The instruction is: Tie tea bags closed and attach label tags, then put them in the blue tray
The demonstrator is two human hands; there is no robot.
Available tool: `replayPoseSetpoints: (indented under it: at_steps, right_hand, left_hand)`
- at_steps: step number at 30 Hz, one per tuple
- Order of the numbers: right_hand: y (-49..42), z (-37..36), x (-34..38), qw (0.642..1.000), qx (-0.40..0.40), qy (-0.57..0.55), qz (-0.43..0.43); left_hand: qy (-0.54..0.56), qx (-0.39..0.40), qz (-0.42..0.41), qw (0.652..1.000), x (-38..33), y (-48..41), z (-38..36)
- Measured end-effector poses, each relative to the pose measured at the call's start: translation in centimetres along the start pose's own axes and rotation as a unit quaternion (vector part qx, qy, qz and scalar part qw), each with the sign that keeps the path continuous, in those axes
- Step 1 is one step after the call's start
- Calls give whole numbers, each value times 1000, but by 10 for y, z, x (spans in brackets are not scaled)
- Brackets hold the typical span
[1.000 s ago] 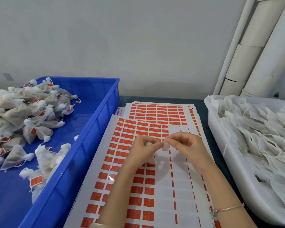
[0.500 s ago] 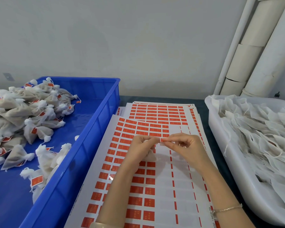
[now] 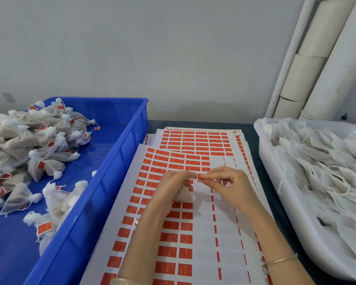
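Mid-batch attachment of a label tag.
It is pinched between left hand and right hand (blue tray part-filled; untied bags left to do).

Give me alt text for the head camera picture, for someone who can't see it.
Over sheets of red labels, the left hand holds a tea bag while the right hand pinches a red label tag beside it. A blue tray of tagged bags sits to the left, a white tub of untied bags to the right.
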State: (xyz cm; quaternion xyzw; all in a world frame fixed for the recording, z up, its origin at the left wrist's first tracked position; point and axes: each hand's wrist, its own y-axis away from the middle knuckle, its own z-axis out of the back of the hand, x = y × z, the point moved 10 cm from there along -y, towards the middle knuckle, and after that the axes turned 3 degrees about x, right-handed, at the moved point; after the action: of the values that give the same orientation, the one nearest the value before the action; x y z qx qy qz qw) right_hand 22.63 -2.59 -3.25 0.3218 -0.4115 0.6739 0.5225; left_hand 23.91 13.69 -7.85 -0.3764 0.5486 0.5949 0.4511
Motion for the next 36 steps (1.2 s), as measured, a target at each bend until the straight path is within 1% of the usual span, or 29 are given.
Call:
replayPoseSetpoints:
  at_steps: [3, 6, 9, 13, 16, 19, 22, 26, 29, 32, 36]
  right_hand:
    - [0, 0, 1, 1000, -1, 2, 5]
    - [1, 0, 4, 1000, 6, 18, 12]
    - [3, -1, 6, 999, 13, 28, 23]
    - [2, 3, 7, 999, 9, 7, 31]
    - [2, -1, 4, 1000, 22, 2, 17]
    - [0, 2, 0, 999, 13, -37, 12]
    - [-2, 3, -2, 997, -7, -78, -3]
    - [0, 6, -2, 999, -45, -28, -1]
    - [2, 10, -3, 998, -60, -17, -1]
    - [0, 12, -2, 998, -59, -17, -5]
    - [0, 10, -4, 999, -49, -7, -7]
  left_hand:
    - [-2, 5, 2, 1000, 0, 1, 0]
    - [-9, 19, -34, 999, -5, 3, -4]
    - [-16, 12, -60, 998, -10, 5, -3]
    - [-40, 1, -70, 997, -14, 7, -3]
    - [-30, -17, -73, 997, -15, 8, 1]
    - [-22, -29, -77, 996, -16, 7, 4]
    - [-21, -16, -81, 996, -16, 7, 1]
    - [-28, -7, -93, 995, -18, 8, -2]
    - [-37, 4, -108, 993, -21, 9, -5]
    - [-65, 27, -134, 988, -24, 9, -10]
    - [-97, 25, -153, 983, -24, 7, -14]
